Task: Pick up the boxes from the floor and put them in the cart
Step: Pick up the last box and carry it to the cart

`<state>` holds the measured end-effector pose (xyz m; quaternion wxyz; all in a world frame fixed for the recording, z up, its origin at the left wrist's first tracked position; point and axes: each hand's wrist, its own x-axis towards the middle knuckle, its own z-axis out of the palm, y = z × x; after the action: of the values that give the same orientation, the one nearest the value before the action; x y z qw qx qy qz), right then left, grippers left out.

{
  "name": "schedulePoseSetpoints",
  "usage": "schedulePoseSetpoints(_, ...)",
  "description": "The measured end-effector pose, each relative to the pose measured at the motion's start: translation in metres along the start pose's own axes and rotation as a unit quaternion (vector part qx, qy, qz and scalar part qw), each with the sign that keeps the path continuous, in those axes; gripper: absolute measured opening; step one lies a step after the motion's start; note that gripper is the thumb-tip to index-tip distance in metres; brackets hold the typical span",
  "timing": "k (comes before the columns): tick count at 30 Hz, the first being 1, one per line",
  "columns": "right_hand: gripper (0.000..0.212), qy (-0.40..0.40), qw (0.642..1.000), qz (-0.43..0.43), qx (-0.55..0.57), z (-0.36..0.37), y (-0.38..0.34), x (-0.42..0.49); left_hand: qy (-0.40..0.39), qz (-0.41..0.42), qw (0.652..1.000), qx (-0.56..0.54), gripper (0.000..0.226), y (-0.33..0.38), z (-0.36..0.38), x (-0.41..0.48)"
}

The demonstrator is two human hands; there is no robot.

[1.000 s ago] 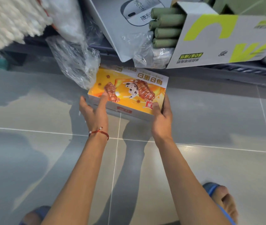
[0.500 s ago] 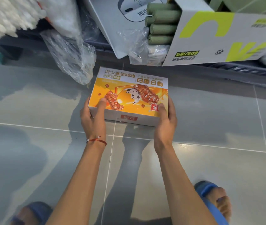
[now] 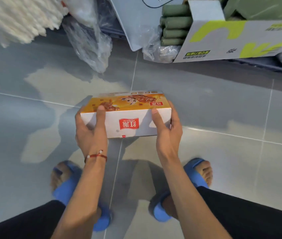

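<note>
Most fingers of the left hand (image 3: 90,133) and right hand (image 3: 168,133) are hidden behind the ends of the orange box (image 3: 128,122); its underside is unseen. The top and right edges cut off the green-printed carton (image 3: 240,40); the white fringe (image 3: 16,19) is cropped too.

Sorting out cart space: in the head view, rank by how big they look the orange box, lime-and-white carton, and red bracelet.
1. lime-and-white carton, partly out of frame.
2. orange box, though nearer the camera.
3. red bracelet.
</note>
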<state>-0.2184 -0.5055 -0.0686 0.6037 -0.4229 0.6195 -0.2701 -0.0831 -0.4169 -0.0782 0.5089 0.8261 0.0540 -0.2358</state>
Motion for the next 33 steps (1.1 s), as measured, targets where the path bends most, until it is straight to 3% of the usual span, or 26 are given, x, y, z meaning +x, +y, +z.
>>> schedulePoseSetpoints(2, 0.056, -0.023, 0.998, 0.022, -0.063, -0.008, -0.004, -0.007, -0.018, -0.018, 0.999, 0.038, 0.051, -0.003, -0.014, -0.006)
schedulePoseSetpoints(4, 0.063, -0.038, 0.992, 0.036, -0.111, -0.014, -0.003, -0.009, -0.047, -0.03, 0.995, 0.08, 0.059, -0.01, -0.025, -0.009)
schedulePoseSetpoints(10, 0.036, -0.074, 0.979, 0.018, -0.19, -0.028, 0.019, 0.0, -0.089, -0.016, 0.987, 0.136, 0.077, -0.033, -0.027, -0.001)
schedulePoseSetpoints(12, 0.033, -0.083, 0.977, 0.011, -0.196, -0.029, 0.024, 0.007, -0.089, -0.03, 0.989, 0.116, 0.079, -0.036, -0.02, 0.005)
schedulePoseSetpoints(16, 0.057, -0.073, 0.986, 0.063, -0.136, -0.018, 0.029, 0.015, -0.088, -0.073, 0.992, 0.043, 0.088, -0.033, -0.01, 0.016)
schedulePoseSetpoints(18, 0.055, -0.062, 0.987, 0.074, -0.131, -0.012, 0.022, 0.012, -0.091, -0.092, 0.991, 0.02, 0.089, -0.027, -0.013, 0.016)
schedulePoseSetpoints(27, 0.043, -0.108, 0.978, 0.07, -0.162, -0.029, -0.111, -0.085, -0.072, -0.123, 0.99, 0.01, 0.099, 0.078, -0.104, -0.07)
schedulePoseSetpoints(33, 0.048, -0.195, 0.959, 0.06, -0.197, -0.034, -0.24, -0.171, -0.004, -0.144, 0.988, -0.062, 0.081, 0.188, -0.196, -0.169)
